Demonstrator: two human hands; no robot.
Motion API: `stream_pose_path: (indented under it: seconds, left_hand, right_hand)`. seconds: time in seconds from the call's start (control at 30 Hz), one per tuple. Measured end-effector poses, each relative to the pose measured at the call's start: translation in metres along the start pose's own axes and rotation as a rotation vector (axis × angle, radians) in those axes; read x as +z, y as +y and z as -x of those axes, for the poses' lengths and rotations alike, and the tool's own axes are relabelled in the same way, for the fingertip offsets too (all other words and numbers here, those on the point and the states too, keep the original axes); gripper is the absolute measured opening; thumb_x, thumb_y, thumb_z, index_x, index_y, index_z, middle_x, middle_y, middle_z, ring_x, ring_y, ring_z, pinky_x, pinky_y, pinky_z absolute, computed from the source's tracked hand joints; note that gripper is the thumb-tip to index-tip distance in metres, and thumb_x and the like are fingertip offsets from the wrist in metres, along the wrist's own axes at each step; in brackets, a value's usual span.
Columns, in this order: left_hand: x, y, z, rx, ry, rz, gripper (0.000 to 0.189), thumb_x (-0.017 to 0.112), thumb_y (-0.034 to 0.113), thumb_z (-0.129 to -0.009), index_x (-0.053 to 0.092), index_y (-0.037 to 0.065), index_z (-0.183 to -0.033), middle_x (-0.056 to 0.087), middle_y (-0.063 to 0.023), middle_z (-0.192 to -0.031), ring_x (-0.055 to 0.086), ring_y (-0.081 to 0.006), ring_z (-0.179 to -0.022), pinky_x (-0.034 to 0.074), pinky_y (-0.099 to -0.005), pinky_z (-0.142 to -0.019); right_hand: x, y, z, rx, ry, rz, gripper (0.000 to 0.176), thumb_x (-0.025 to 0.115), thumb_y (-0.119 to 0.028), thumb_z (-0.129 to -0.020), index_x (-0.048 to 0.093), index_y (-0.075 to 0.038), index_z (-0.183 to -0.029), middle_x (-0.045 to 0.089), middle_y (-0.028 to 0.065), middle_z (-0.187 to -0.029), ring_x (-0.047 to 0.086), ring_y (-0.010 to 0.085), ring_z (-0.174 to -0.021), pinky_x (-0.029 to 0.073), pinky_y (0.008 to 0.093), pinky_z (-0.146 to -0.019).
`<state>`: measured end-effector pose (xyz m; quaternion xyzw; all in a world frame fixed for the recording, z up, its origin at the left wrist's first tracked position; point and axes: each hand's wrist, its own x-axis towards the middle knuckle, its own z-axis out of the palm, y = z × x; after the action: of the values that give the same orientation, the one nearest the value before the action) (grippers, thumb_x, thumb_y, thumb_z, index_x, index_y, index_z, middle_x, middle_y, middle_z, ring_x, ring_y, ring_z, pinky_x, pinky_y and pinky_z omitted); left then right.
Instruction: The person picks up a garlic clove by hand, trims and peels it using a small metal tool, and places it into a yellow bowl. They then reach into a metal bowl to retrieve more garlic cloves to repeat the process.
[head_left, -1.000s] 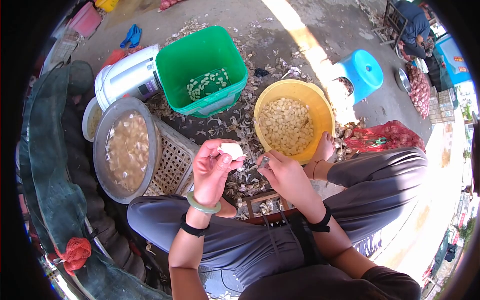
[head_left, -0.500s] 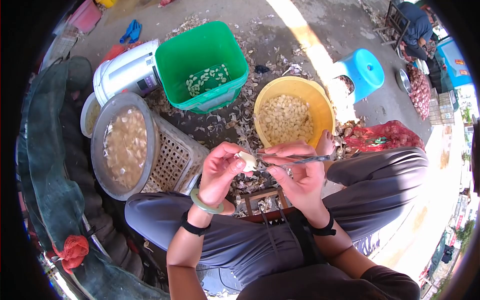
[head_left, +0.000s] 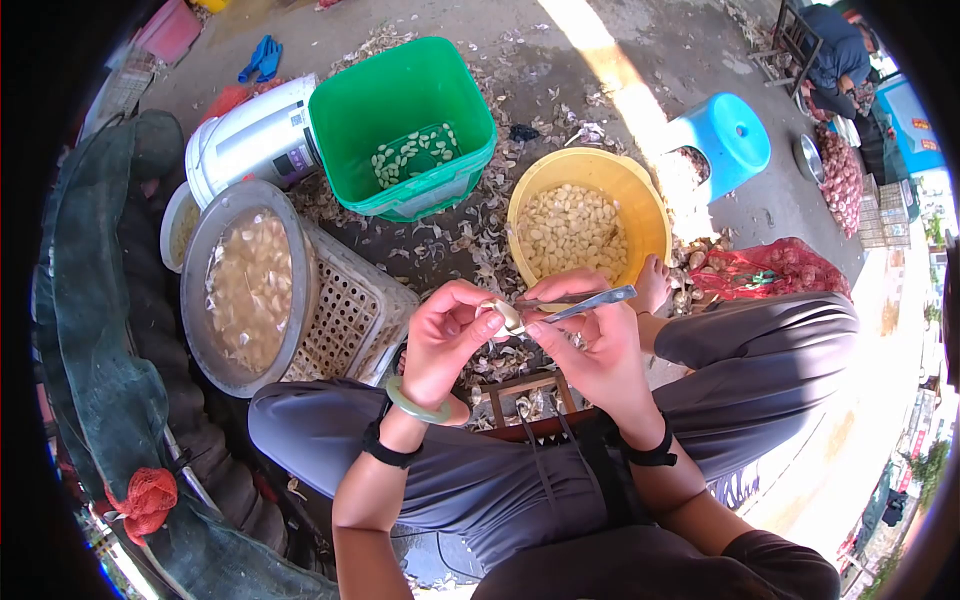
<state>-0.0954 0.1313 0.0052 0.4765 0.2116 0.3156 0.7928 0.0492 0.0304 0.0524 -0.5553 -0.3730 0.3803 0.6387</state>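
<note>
Between the thumb and fingers of my left hand (head_left: 447, 340) is a pale garlic clove (head_left: 509, 318). My right hand (head_left: 592, 340) grips a thin metal tool (head_left: 590, 301), its tip hidden at the clove, and its fingertips meet the clove's right side. Both hands are above my lap, just below a yellow basin (head_left: 655, 215) of peeled cloves. Farther up, a green bucket (head_left: 385, 95) holds several cloves. To the left, a grey basin (head_left: 195, 325) holds cloves in cloudy water beside a holed plastic crate (head_left: 345, 315).
A white bucket (head_left: 250, 140) lies at upper left near blue gloves (head_left: 263, 58). At right are a blue stool (head_left: 728, 145) and a red net bag of garlic (head_left: 775, 270). Another person (head_left: 835, 50) sits at upper right. Garlic skins litter the ground.
The tool in my right hand has turned, its handle end shifting left and up. My left hand has tilted the clove slightly, and both hands remain close together.
</note>
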Motion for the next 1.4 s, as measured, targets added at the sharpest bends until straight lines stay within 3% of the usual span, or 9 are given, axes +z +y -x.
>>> stream_pose_path:
  seconds: [0.17,0.23,0.47,0.57,0.63,0.77,0.93,1.1,1.4]
  left_hand:
    - [0.0,-0.003,0.0,-0.022,0.017,0.045,0.015,0.064,0.007,-0.089,0.056,0.0,-0.1,0.063,-0.0067,-0.096,0.062,-0.0129,-0.084,0.053,-0.0273,-0.075]
    - [-0.002,-0.002,-0.001,-0.086,0.016,0.15,0.017,0.062,0.009,-0.09,0.055,0.0,-0.102,0.062,-0.0082,-0.1,0.062,-0.0144,-0.087,0.053,-0.0285,-0.076]
    - [0.001,0.007,-0.003,-0.078,-0.101,0.315,0.018,0.056,0.006,-0.092,0.054,0.001,-0.109,0.055,-0.0114,-0.11,0.059,-0.0187,-0.1,0.053,-0.0289,-0.082]
    - [0.008,0.011,-0.003,0.006,-0.14,0.203,0.024,0.057,0.0,-0.089,0.058,0.0,-0.113,0.053,-0.0098,-0.115,0.057,-0.0175,-0.104,0.052,-0.0301,-0.084]
    - [0.013,0.016,-0.002,0.182,-0.127,-0.215,0.033,0.057,-0.008,-0.086,0.059,0.0,-0.118,0.05,-0.0087,-0.116,0.056,-0.0178,-0.105,0.051,-0.0295,-0.086]
    - [0.014,0.016,-0.001,0.275,-0.086,-0.542,0.049,0.058,-0.014,-0.08,0.055,0.003,-0.126,0.05,-0.0086,-0.11,0.056,-0.0178,-0.103,0.051,-0.0287,-0.085]
    - [0.016,0.006,-0.001,0.268,-0.022,-0.291,0.046,0.06,-0.015,-0.076,0.055,0.0,-0.119,0.051,-0.0109,-0.114,0.058,-0.0197,-0.104,0.052,-0.0283,-0.083]
    - [0.013,0.013,-0.001,0.468,0.024,-0.612,0.038,0.065,-0.013,-0.075,0.059,-0.001,-0.11,0.061,-0.0132,-0.11,0.064,-0.0198,-0.095,0.054,-0.0287,-0.081]
    - [0.019,0.018,0.001,0.394,0.04,-0.599,0.041,0.071,-0.009,-0.072,0.062,0.0,-0.111,0.064,-0.0138,-0.111,0.065,-0.0214,-0.096,0.054,-0.0294,-0.08]
  right_hand:
    - [-0.003,0.001,-0.001,-0.108,-0.007,0.27,0.028,0.066,0.007,-0.08,0.054,0.001,-0.104,0.059,0.0092,-0.103,0.062,0.0157,-0.095,0.055,0.028,-0.083]
    - [-0.007,0.003,-0.003,-0.333,-0.021,0.395,0.029,0.067,0.008,-0.079,0.053,0.002,-0.105,0.06,0.0114,-0.104,0.063,0.0175,-0.096,0.054,0.029,-0.084]
    - [-0.003,-0.009,0.001,-0.259,0.084,0.137,0.031,0.066,0.009,-0.08,0.052,0.005,-0.107,0.06,0.0166,-0.105,0.063,0.0218,-0.098,0.054,0.0306,-0.085]
    - [0.001,-0.009,0.004,-0.178,0.127,-0.025,0.03,0.067,0.009,-0.079,0.054,0.004,-0.105,0.061,0.016,-0.103,0.064,0.0217,-0.097,0.055,0.0299,-0.083]
    - [-0.002,-0.008,0.003,-0.276,0.057,0.259,0.028,0.069,0.009,-0.076,0.057,0.003,-0.101,0.063,0.0146,-0.101,0.065,0.0214,-0.095,0.055,0.0284,-0.081]
    - [0.0,-0.006,0.004,-0.276,0.041,0.279,0.025,0.07,0.009,-0.075,0.06,0.002,-0.097,0.064,0.0133,-0.098,0.066,0.0211,-0.092,0.056,0.0277,-0.079]
    - [0.002,-0.004,0.003,-0.237,0.063,0.21,0.021,0.067,0.01,-0.077,0.059,0.005,-0.096,0.063,0.0138,-0.1,0.067,0.02,-0.089,0.057,0.0281,-0.077]
    - [0.0,-0.004,0.0,-0.23,0.087,0.192,0.021,0.065,0.011,-0.078,0.059,0.007,-0.098,0.063,0.0148,-0.101,0.067,0.0202,-0.089,0.058,0.0283,-0.077]
    - [0.002,-0.005,0.002,-0.199,0.06,0.165,0.023,0.065,0.009,-0.08,0.057,0.006,-0.101,0.062,0.0125,-0.101,0.065,0.0175,-0.093,0.058,0.0269,-0.077]
